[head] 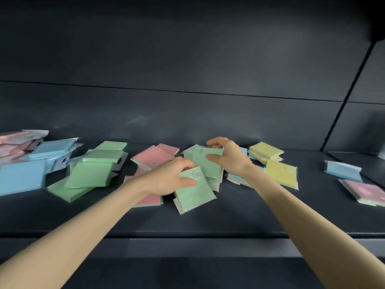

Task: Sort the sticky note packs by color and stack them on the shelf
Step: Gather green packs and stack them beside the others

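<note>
**Both hands on green packs at mid-shelf**

The step in hand looks like gathering the greens. The left hand [170,178] grips one green pack [193,195], thumb across its face and fingers curled over its top edge. The right hand [227,157] pinches a second green pack [196,158] just behind it, thumb on the face and fingers over the far edge. Both packs sit in the loose heap in the middle of the shelf [250,217]. The front pack is tilted and lies over a pink pack's corner, and more green shows beneath the rear one.

The packs are flat pastel rectangles in clear glossy wrap. The front one bears a small round label, the rear one a few lines of tiny print, too small to read.

Sorting is only partly done. A rough green pile [93,170] lies to the left, beside the blue packs [23,176], with pink packs [154,157] between it and the hands. Yellow packs [279,172] sit to the right, and a stray blue pack [341,170] and a stray pink pack [366,190] lie well apart at far right.

The next move probably calls for bringing the two greens together, squaring their edges and carrying them over the pinks to the green pile. The slick wrap may let them slide.
</note>
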Demonstrator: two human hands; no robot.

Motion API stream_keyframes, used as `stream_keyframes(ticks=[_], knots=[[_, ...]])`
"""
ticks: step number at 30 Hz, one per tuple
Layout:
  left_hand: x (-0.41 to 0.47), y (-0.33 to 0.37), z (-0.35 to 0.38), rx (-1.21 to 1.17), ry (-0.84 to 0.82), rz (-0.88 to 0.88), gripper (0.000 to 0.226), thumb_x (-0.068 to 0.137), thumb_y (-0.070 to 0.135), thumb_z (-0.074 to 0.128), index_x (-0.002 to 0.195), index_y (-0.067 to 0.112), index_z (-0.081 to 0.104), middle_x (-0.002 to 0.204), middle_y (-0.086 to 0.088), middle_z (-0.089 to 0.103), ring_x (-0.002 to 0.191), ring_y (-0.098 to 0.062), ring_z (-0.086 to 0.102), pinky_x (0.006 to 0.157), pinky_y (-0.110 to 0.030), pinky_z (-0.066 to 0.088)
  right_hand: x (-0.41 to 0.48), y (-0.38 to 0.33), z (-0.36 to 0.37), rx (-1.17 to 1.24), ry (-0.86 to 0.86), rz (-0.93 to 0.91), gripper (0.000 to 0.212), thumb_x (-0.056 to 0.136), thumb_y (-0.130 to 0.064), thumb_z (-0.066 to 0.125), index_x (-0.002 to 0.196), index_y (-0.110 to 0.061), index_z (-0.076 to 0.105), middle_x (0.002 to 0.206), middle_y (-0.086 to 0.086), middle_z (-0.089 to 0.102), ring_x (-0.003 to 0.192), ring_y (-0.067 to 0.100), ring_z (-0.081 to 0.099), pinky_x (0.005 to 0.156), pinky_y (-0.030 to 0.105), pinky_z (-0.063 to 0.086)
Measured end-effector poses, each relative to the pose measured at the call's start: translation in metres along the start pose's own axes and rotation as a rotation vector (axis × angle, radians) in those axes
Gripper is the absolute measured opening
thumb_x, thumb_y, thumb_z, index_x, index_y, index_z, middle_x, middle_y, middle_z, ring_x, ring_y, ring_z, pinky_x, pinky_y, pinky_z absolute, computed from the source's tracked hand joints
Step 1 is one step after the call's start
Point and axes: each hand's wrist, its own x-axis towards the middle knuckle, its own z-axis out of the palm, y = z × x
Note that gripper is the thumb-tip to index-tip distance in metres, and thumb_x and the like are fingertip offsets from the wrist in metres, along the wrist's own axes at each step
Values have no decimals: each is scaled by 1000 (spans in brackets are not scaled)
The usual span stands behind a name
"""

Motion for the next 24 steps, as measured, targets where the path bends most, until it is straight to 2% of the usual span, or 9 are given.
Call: stream_keyframes(ticks=[3,5,9,13,15,17,20,22,24], knots=[[4,0,6,21,-18,-17,41,87,35,64,124,22,54,113,7,56,107,-11,53,95,-30,42,1,1,2,-15,-3,-2,32,85,-14,67,116,-10,59,109,0,58,97,8,48,72,10,31],[4,0,10,-1,4,-34,45,83,39,67,124,24,53,111,10,60,105,-11,56,96,-37,45,1,3,4,-45,-4,-8,28,85,-14,68,111,-9,62,109,2,62,96,9,50,74,12,33],[1,2,12,93,89,3,51,81,42,69,124,22,49,110,8,50,102,-11,50,94,-33,43,1,8,6,-103,-49,13,24,86,-17,65,110,-11,64,115,4,63,110,18,54,86,21,38],[3,6,6,129,164,64,45,83,46,65,121,24,53,114,12,48,107,-4,46,85,-21,35,-5,7,-6,-180,-53,-18,27,89,-21,61,114,-11,63,122,4,59,115,19,50,80,18,32],[9,13,3,118,199,100,41,86,43,63,121,22,54,117,9,51,111,-5,47,86,-20,34,-9,8,-19,-201,-19,-26,28,91,-23,60,116,-12,62,121,4,58,115,19,49,78,18,30],[16,26,2,118,220,143,39,89,37,61,122,19,55,121,6,53,116,-9,48,95,-22,35,-14,13,-35,-226,9,-23,28,91,-24,59,117,-14,61,123,3,56,116,19,48,81,21,32],[34,49,7,134,238,198,35,90,34,60,121,19,56,122,4,54,118,-11,48,100,-28,36,-26,26,-63,-256,50,-10,27,91,-22,58,117,-13,60,118,4,57,115,21,50,89,25,41],[47,66,15,135,242,227,35,89,32,61,121,20,56,121,5,54,118,-12,49,101,-33,38,-36,40,-83,-248,82,15,27,91,-21,59,116,-12,61,116,4,57,110,21,53,85,29,46],[62,86,28,138,234,254,35,89,32,60,123,21,55,122,5,54,118,-13,49,101,-35,38,-46,60,-104,-282,107,32,27,91,-23,59,116,-15,61,123,3,56,115,21,51,85,27,41]])
